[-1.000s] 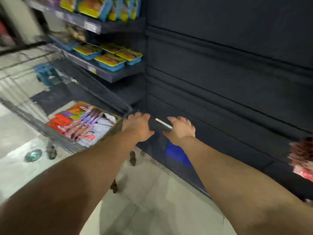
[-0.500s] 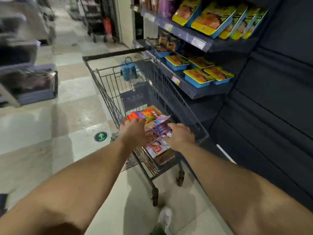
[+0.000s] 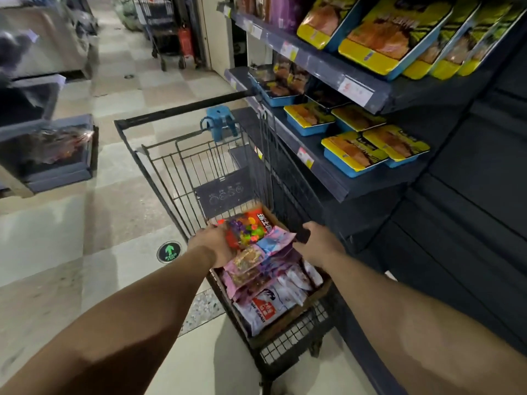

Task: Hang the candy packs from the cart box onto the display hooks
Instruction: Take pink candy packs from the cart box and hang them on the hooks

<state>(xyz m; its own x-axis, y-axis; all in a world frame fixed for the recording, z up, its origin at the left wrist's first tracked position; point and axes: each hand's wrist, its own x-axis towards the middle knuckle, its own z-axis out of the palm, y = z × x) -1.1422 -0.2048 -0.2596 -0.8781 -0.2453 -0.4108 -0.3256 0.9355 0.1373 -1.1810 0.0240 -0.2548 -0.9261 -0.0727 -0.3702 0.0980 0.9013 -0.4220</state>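
A cardboard box (image 3: pixel 312 299) sits in the wire shopping cart (image 3: pixel 159 172) and holds several candy packs. My left hand (image 3: pixel 212 248) grips a clear pack of bright mixed-colour candies (image 3: pixel 246 229) and holds it above the box's far end. Pink and purple packs (image 3: pixel 256 266) lie stacked below it, with white packs with red print (image 3: pixel 266 307) nearest me. My right hand (image 3: pixel 319 248) has its fingers curled at the right edge of the pink packs, by the cart's rim. What it grips is hidden. No display hooks are in view.
Dark shelves (image 3: pixel 336 183) to the right of the cart carry yellow-and-blue trays (image 3: pixel 353 153). A dark slatted wall panel (image 3: pixel 470 212) fills the right side. Tiled floor (image 3: pixel 71 252) with a green arrow sticker (image 3: pixel 169 251) lies left; another cart (image 3: pixel 168 38) stands far down the aisle.
The view swung from the dark wall panel to the cart. Both hands moved from the panel into the box, and my left hand took hold of the mixed-colour pack.
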